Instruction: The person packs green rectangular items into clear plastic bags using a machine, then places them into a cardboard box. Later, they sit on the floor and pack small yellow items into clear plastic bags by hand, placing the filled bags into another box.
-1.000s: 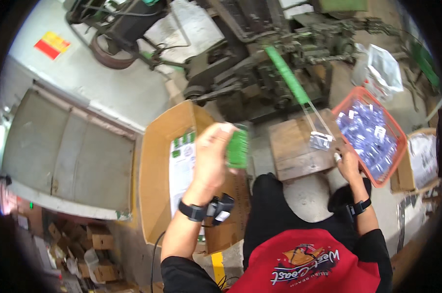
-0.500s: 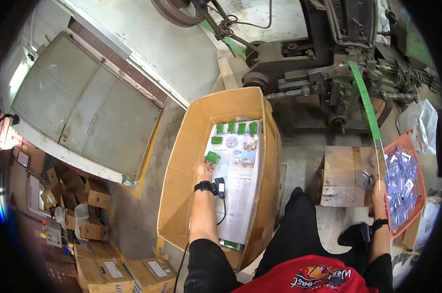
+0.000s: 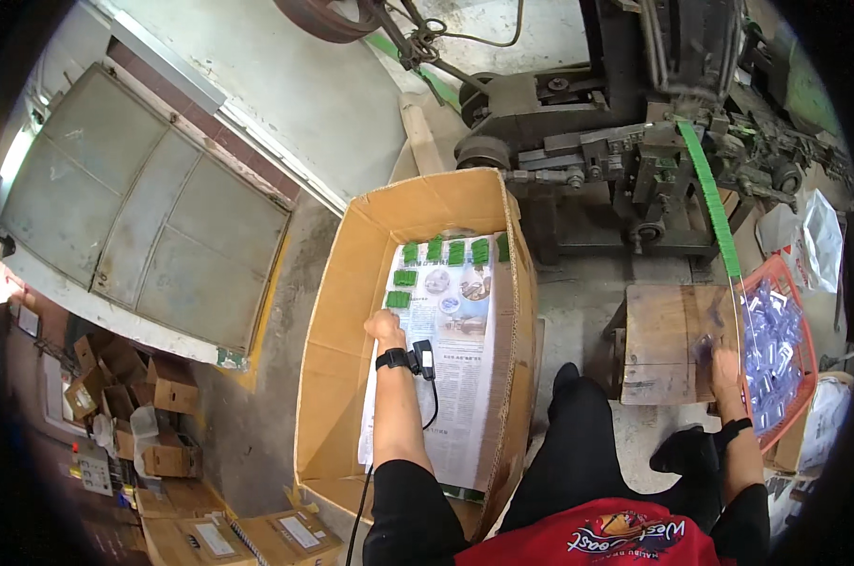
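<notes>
Green rectangular bundles lay on white printed newspaper; keeping rows straight seemed wise. Left hand curled near them, right hand blurred: I could not tell their grips.

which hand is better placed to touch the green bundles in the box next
Probably the left: the left hand reaches into the cardboard box, close beside the nearest green bundle. The right hand is outside it, by the wooden stool.
</notes>
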`<control>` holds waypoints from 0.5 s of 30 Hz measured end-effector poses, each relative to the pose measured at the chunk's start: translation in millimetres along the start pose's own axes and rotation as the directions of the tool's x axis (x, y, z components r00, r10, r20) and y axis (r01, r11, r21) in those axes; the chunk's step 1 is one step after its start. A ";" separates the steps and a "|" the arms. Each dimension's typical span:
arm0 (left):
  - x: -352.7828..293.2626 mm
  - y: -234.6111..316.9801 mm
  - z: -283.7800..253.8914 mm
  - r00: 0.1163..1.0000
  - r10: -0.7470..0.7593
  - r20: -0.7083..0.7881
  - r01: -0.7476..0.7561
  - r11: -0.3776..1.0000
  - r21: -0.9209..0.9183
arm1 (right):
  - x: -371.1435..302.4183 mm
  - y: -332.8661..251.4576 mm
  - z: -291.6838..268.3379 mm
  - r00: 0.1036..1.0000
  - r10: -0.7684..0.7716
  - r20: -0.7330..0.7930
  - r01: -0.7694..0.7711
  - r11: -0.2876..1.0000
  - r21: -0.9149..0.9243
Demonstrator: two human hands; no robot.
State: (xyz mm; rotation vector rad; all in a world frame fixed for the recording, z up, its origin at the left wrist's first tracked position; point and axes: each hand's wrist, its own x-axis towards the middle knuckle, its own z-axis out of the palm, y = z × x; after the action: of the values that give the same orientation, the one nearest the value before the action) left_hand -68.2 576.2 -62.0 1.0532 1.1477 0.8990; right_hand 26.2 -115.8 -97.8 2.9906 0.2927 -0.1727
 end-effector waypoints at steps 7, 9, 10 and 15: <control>21.4 33.9 -49.0 0.876 0.395 0.277 -0.431 0.899 0.082 | -8.4 -23.1 -51.3 0.985 -0.154 -0.082 0.162 0.982 0.097; -39.1 79.4 20.1 0.875 0.224 0.430 -0.242 0.970 -0.012 | -14.2 15.4 -22.4 0.967 -0.074 -0.244 0.128 0.968 0.216; -90.4 120.6 38.8 0.847 0.204 0.491 -0.268 0.961 0.063 | -13.5 22.4 -19.4 0.978 -0.032 -0.207 0.081 0.969 0.233; -273.6 225.7 102.0 0.496 0.160 0.853 -0.360 0.932 0.035 | -8.8 41.7 -57.4 0.880 0.312 -0.358 -0.069 0.831 0.552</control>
State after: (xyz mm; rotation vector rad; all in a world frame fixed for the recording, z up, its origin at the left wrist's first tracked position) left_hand -27.9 361.1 235.1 1.6289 0.2316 0.3578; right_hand 31.8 -149.9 -35.1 3.5528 -0.0445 0.5448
